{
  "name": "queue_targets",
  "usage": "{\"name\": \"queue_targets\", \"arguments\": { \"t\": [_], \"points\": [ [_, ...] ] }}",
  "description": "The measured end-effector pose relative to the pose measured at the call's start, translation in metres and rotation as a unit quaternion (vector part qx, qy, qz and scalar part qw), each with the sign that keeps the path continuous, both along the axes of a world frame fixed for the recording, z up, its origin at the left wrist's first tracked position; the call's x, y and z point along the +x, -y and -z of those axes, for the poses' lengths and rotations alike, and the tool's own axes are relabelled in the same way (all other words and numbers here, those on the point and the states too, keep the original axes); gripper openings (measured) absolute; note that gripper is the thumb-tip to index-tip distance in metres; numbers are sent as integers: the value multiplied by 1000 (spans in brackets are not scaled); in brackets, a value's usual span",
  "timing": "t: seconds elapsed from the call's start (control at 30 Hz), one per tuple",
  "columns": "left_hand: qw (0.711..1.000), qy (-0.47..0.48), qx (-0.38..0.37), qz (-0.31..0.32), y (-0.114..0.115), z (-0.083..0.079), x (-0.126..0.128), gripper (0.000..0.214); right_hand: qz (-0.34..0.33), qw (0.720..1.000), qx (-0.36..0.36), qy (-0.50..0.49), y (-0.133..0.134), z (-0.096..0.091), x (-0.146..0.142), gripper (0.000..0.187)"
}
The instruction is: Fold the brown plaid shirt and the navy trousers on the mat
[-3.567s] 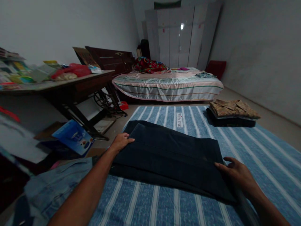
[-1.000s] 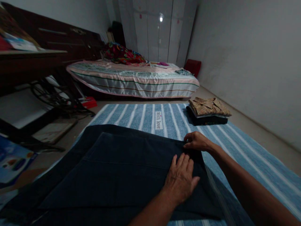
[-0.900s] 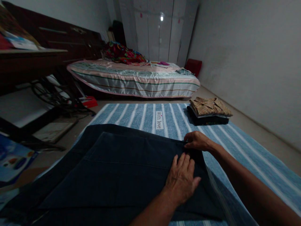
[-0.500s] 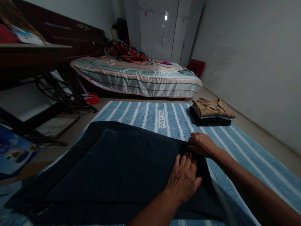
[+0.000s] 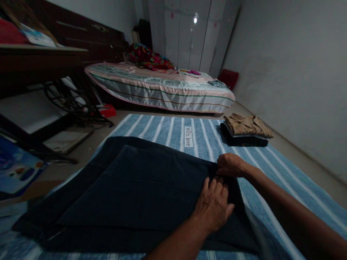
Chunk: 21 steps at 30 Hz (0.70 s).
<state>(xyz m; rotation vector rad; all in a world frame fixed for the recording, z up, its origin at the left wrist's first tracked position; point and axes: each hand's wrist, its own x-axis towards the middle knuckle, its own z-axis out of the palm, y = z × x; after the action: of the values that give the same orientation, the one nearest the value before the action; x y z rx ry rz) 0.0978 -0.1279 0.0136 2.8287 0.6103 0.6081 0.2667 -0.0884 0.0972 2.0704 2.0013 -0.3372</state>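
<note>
A dark navy cloth (image 5: 135, 191), folded over itself, lies flat on a blue-and-white striped sheet (image 5: 173, 131) on the floor. My left hand (image 5: 214, 206) rests palm down on the cloth near its right end, fingers stretched out. Just beyond it, my right hand (image 5: 230, 165) is closed in a pinch on the cloth's far right corner.
A small pile of folded clothes (image 5: 246, 129) sits at the sheet's far right. Beyond is a low mattress (image 5: 162, 88) with a colourful bundle, and white wardrobes (image 5: 189, 36). A dark wooden table (image 5: 40, 61) and a treadle stand (image 5: 67, 104) fill the left.
Earlier my hands held the cloth's two ends far apart. Both now sit together at the right corner. Over the last second they barely shift; the view tilts slightly.
</note>
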Motion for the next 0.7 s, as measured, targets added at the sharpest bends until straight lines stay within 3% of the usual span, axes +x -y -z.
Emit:
{"name": "queue_targets", "arguments": {
  "t": [0.2, 0.47, 0.7],
  "points": [
    [1000, 4, -8, 6, 0, -3, -1, 54, -32, 994, -52, -94, -1, 4, 13, 23],
    [1000, 4, -12, 6, -1, -2, 0, 53, -27, 982, -138, -123, -19, 3, 23, 30],
    [1000, 0, -22, 8, -1, 1, 0, 55, -6, 971, -145, -191, -18, 7, 35, 43]
  ]
}}
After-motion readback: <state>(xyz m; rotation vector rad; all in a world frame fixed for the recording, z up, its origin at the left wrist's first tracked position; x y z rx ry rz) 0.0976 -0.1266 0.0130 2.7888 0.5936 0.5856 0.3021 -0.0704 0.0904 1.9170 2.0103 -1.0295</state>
